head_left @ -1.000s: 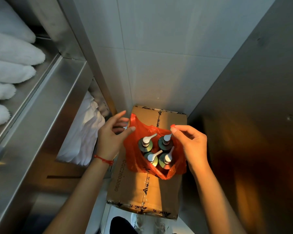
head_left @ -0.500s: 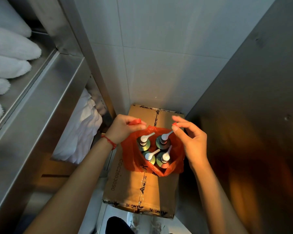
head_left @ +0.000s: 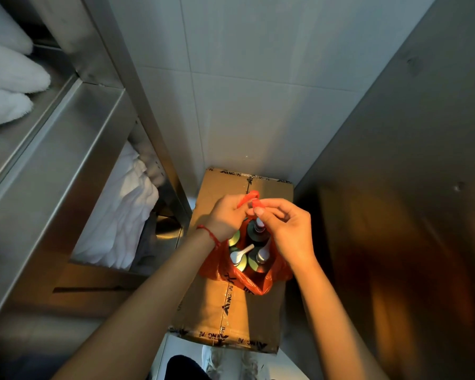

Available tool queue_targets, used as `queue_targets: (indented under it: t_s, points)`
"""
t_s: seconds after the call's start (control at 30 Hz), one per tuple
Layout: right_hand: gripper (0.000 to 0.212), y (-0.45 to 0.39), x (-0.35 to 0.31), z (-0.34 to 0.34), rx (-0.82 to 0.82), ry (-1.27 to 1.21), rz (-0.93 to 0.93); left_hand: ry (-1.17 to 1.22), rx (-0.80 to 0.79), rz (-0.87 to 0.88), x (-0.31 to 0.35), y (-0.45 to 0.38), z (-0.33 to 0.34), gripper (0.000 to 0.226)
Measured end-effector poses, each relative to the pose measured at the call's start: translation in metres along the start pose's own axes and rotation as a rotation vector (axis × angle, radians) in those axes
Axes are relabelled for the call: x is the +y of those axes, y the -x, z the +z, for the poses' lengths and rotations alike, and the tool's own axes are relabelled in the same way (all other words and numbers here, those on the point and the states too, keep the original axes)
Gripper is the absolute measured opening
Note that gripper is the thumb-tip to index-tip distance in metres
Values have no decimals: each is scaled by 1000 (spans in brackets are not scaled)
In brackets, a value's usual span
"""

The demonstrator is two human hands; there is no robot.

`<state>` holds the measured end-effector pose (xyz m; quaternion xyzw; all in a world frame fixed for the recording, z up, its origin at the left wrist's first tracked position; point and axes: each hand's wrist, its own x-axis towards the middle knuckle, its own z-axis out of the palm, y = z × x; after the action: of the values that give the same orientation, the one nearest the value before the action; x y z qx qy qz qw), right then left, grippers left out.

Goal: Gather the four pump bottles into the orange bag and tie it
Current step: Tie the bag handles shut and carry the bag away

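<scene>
While resting on sealed brown cardboard box (head_left: 232, 305), thin orange plastic bag (head_left: 261, 281) contains four upright green pump bottles (head_left: 254, 250). Left hand (head_left: 225, 218) pinches one bag handle; right hand (head_left: 288, 229) pinches other; handles meet above bottles.

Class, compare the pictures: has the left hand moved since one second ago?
Yes. The left hand has moved rightward over the cardboard box, pinching a bag handle, and now meets the right hand above the bottles.
</scene>
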<state>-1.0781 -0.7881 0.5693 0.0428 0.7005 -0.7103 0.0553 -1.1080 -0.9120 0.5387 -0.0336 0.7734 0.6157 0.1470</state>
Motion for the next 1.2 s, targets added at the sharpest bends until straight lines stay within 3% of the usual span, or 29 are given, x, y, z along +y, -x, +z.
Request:
queue_targets:
  t_s: [0.1,0.2,0.37,0.5,0.57,0.7,0.83,1.0,1.1,1.2]
  points:
    - [11,0,2,1,22,13,-10,-28,-79,47,-1,-3,1,31]
    - [9,-5,0,-2,80,175,-100,-61,-185,24,0,-5,0,39]
    - [24,-17,0,-4,73,240,-150,95,-365,-101,12,-5,-5,21]
    - [17,-24,0,0,9,258,-161,86,-466,43,12,-2,-6,6]
    - [12,-27,0,0,-24,219,-151,107,-455,-1,9,-3,-2,15]
    - [12,-24,5,-12,-40,97,41,105,-490,-16,9,-2,-4,36]
    - [6,-17,10,-15,-16,84,43,56,-515,-17,6,0,-10,40]
    - [11,-15,13,-10,93,81,-22,137,-440,-27,7,5,-15,47]
    - [22,-6,22,-8,120,95,-66,202,-245,-60,3,7,-18,49]
    - [16,1,32,-2,85,154,-121,248,-100,-71,3,10,-16,31]
